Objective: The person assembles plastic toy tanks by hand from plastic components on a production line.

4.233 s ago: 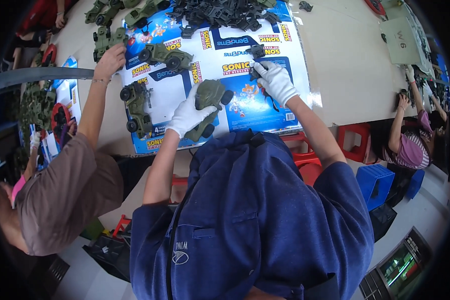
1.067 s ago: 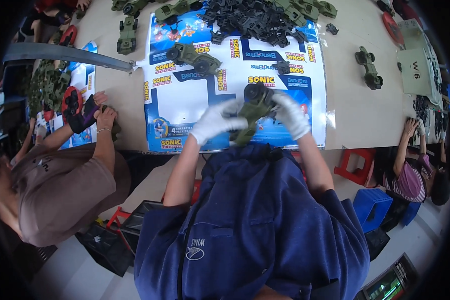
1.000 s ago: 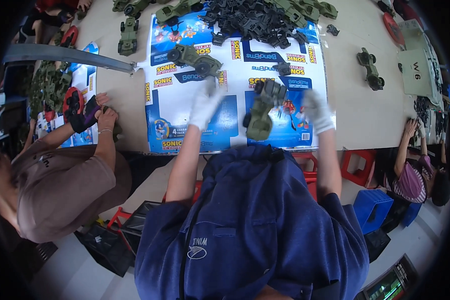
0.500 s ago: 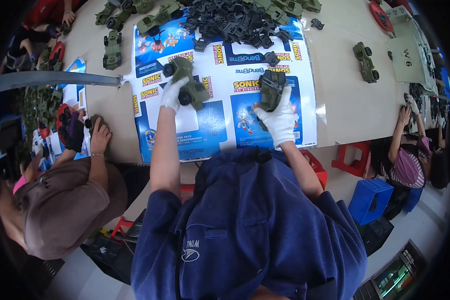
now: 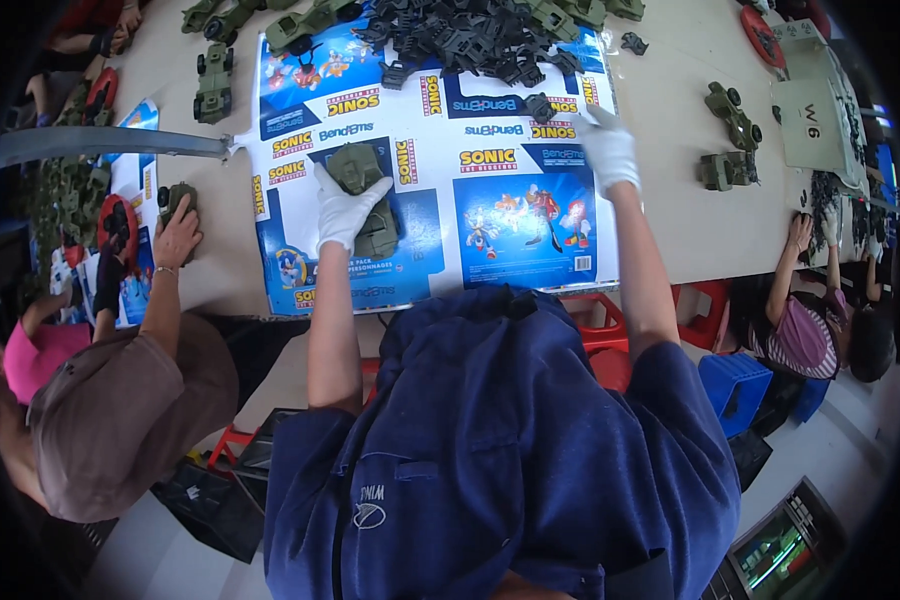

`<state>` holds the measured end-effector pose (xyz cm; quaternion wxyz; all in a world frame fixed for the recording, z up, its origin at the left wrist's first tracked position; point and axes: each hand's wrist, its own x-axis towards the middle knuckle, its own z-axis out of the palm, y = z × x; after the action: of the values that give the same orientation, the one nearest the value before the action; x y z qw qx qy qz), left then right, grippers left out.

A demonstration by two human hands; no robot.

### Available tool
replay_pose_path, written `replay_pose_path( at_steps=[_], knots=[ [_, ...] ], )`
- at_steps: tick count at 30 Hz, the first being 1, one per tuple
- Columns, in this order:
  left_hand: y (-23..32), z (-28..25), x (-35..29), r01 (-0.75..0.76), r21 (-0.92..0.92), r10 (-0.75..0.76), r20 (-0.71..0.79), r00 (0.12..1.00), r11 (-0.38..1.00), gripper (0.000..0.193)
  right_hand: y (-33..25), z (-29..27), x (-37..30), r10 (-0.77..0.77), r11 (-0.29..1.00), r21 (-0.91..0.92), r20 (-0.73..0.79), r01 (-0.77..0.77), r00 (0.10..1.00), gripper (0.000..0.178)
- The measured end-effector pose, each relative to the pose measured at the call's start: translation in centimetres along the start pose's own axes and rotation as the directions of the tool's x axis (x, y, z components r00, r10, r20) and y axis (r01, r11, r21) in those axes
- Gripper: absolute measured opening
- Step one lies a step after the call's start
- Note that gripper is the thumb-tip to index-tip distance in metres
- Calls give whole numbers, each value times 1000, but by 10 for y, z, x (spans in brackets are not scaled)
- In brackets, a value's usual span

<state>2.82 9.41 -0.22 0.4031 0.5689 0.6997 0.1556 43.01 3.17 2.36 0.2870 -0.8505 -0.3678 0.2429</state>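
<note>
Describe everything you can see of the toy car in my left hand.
The toy car is olive green and looks like plastic, with a rounded far end. Its length points roughly away from you. Your gloved left hand grips it mid-body, thumb across it, over the printed sheet; whether it touches the sheet is unclear.

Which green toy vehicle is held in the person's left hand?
The vehicle over the near half of the printed sheet, in the gloved left hand. The pair at right lies untouched; a co-worker's hand is on one farther left.
</note>
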Motion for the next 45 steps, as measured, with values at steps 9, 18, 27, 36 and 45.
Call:
replay_pose_path(
  at_steps=[9, 18, 27, 36, 45],
  knots=[
    [3, 8, -27, -54, -105, 86, 334, 939, 993, 96, -9, 66, -11, -157, 987, 52, 160, 151, 975, 57],
    [91, -30, -89, -340, -327, 469, 530, 707, 882, 91, -53, 11, -107, -444, 555, 741, 647, -376, 620, 53],
    [111, -25, -109, -262, -249, 359, 558, 748, 933, 92, -54, 5, -126, -556, 375, 842, 540, -389, 632, 54],
    [120, -31, -121, -198, -232, 297, 563, 772, 953, 89, -46, -4, -114, -621, 646, 763, 513, 17, 593, 58],
    [121, -3, -114, -286, -336, 404, 363, 840, 897, 78, -91, -18, -114, -616, 768, 483, 379, 420, 691, 102]
  ],
)
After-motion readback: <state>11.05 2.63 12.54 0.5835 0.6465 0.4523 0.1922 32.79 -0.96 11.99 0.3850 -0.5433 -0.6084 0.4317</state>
